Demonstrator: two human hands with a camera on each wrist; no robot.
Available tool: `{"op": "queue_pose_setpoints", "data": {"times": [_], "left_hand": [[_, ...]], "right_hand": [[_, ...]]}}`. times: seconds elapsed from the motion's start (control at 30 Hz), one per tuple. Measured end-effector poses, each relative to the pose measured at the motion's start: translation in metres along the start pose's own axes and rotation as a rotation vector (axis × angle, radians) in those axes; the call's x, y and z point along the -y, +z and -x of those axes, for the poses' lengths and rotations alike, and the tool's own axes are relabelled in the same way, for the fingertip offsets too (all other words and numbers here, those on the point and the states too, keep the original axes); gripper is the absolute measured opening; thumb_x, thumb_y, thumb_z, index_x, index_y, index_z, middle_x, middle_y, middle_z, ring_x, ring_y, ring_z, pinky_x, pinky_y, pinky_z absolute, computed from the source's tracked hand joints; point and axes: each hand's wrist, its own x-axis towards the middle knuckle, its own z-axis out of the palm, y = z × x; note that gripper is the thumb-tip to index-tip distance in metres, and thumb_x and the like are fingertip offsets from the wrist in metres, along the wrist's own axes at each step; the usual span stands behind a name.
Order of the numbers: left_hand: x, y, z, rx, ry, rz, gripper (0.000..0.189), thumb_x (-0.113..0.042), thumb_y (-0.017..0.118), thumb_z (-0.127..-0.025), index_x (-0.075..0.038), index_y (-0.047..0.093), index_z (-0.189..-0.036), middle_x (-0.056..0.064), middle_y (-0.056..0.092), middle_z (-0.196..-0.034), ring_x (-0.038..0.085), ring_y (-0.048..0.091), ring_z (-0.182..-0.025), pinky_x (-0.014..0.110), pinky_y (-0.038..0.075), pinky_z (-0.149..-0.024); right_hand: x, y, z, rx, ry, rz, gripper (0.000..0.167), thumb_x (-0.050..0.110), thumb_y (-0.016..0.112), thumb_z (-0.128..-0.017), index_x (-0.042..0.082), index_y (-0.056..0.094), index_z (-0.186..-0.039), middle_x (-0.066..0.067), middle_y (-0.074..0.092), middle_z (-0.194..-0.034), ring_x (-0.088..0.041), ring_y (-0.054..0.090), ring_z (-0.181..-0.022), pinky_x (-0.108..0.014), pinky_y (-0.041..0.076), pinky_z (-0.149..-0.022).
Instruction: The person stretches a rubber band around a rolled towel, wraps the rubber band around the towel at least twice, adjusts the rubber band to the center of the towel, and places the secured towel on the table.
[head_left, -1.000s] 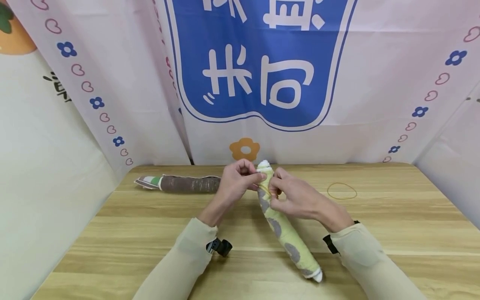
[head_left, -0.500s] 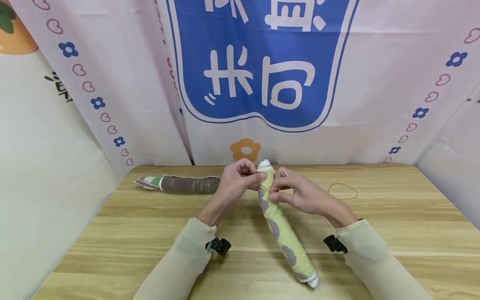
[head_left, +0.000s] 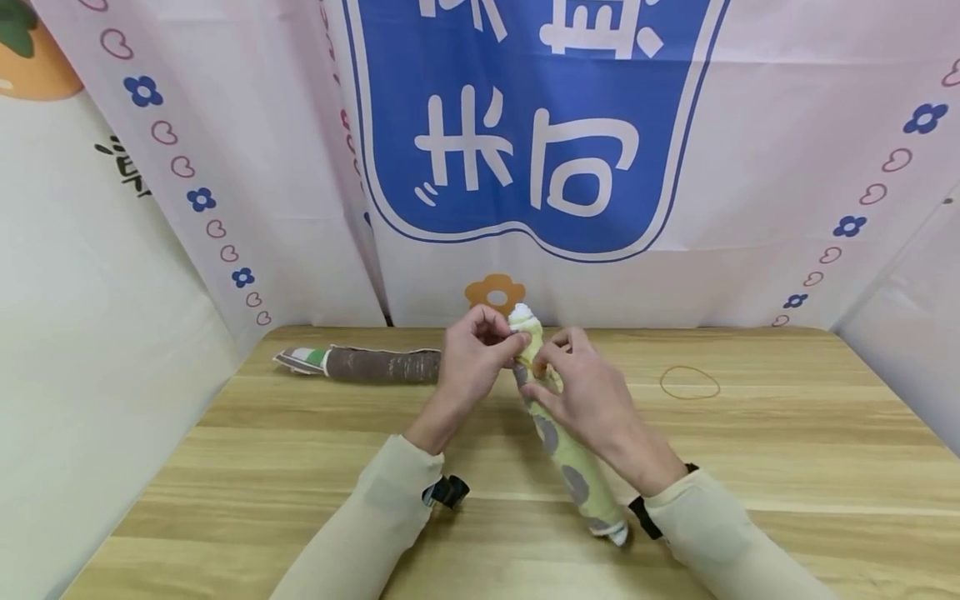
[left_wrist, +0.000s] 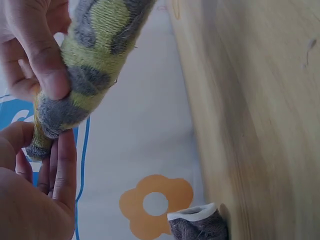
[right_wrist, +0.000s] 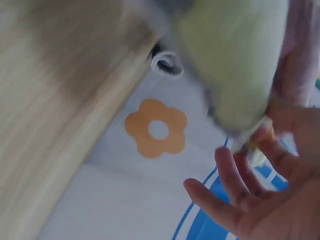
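A yellow towel with grey spots, rolled into a long tube (head_left: 576,479), slants across the middle of the head view, its white-edged top end farthest from the person. My left hand (head_left: 474,358) pinches the roll near that top end, thumb in front. A thin yellow rubber band (left_wrist: 36,106) circles the roll just below the left thumb, where the towel narrows. With thumb and forefinger, my right hand (head_left: 592,396) pinches the band at the roll's right side; its other fingers spread loosely in the right wrist view. The right hand covers part of the roll.
A brown rolled towel (head_left: 382,365) with a green and white end lies at the back left, partly behind the left hand. On the right lies a loose rubber band (head_left: 690,398). A printed cloth (head_left: 750,275) hangs behind the wooden table (head_left: 780,475).
My right hand drew slightly rightward from the roll, then came back over it, its wrist turned. The roll's lower end has swung slightly left. The left hand keeps its pinch.
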Motion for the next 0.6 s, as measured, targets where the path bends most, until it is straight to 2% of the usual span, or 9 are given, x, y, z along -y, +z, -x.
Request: {"op": "queue_pose_setpoints", "data": {"times": [0.13,0.17,0.23,0.33,0.43,0.53,0.6], "left_hand": [[0.001,0.000,-0.001,-0.029,-0.033,0.025,0.022,0.000,0.082,-0.090,-0.005,0.061,-0.091,0.008,0.066,-0.086,0.019,0.066,-0.074,0.028,0.061,-0.060],[0.001,0.000,-0.001,-0.034,-0.048,0.043,0.022,0.000,0.082,-0.090,-0.004,0.061,-0.093,0.008,0.066,-0.086,0.018,0.067,-0.074,0.029,0.061,-0.061],[0.003,-0.001,-0.003,-0.026,-0.074,0.090,0.022,0.000,0.082,-0.090,-0.003,0.062,-0.099,0.009,0.068,-0.088,0.018,0.068,-0.076,0.032,0.063,-0.063],[0.005,-0.003,-0.007,0.030,-0.124,0.188,0.032,-0.005,0.080,-0.093,-0.001,0.063,-0.119,0.014,0.072,-0.098,0.021,0.072,-0.083,0.037,0.064,-0.073],[0.009,-0.009,-0.011,0.163,-0.181,0.260,0.043,-0.014,0.072,-0.100,0.002,0.059,-0.138,0.018,0.071,-0.115,0.024,0.072,-0.098,0.042,0.063,-0.086],[0.011,-0.013,-0.011,0.277,-0.223,0.275,0.046,-0.021,0.066,-0.104,0.003,0.060,-0.142,0.016,0.067,-0.125,0.025,0.069,-0.109,0.044,0.060,-0.093],[0.010,-0.015,-0.011,0.309,-0.229,0.275,0.042,-0.021,0.066,-0.104,0.004,0.063,-0.138,0.015,0.067,-0.124,0.025,0.068,-0.110,0.044,0.060,-0.095]], "right_hand": [[0.003,0.005,0.003,-0.095,-0.125,0.077,0.023,0.003,0.089,-0.084,0.012,0.069,-0.094,-0.018,0.061,-0.118,-0.018,0.059,-0.060,-0.027,0.047,-0.046],[0.003,0.005,0.003,-0.100,-0.139,0.079,0.022,0.000,0.086,-0.085,0.013,0.070,-0.094,-0.019,0.061,-0.119,-0.017,0.058,-0.057,-0.026,0.046,-0.045],[0.001,0.003,0.002,-0.099,-0.132,0.054,0.022,-0.003,0.083,-0.085,0.014,0.072,-0.093,-0.018,0.063,-0.118,-0.020,0.061,-0.061,-0.027,0.048,-0.047],[-0.005,-0.004,-0.001,-0.062,-0.031,-0.091,0.022,-0.008,0.080,-0.087,0.012,0.073,-0.093,-0.013,0.064,-0.116,-0.026,0.069,-0.078,-0.032,0.060,-0.061],[-0.014,-0.013,-0.006,0.003,0.087,-0.311,0.020,-0.008,0.079,-0.090,0.010,0.073,-0.096,-0.010,0.066,-0.116,-0.032,0.070,-0.100,-0.043,0.062,-0.083],[-0.021,-0.020,-0.008,0.083,0.191,-0.496,0.016,-0.006,0.077,-0.094,0.009,0.073,-0.101,-0.008,0.067,-0.117,-0.032,0.071,-0.107,-0.042,0.061,-0.088],[-0.024,-0.023,-0.009,0.123,0.239,-0.575,0.014,-0.003,0.076,-0.095,0.008,0.073,-0.104,-0.008,0.068,-0.115,-0.031,0.072,-0.108,-0.039,0.061,-0.086]]}}
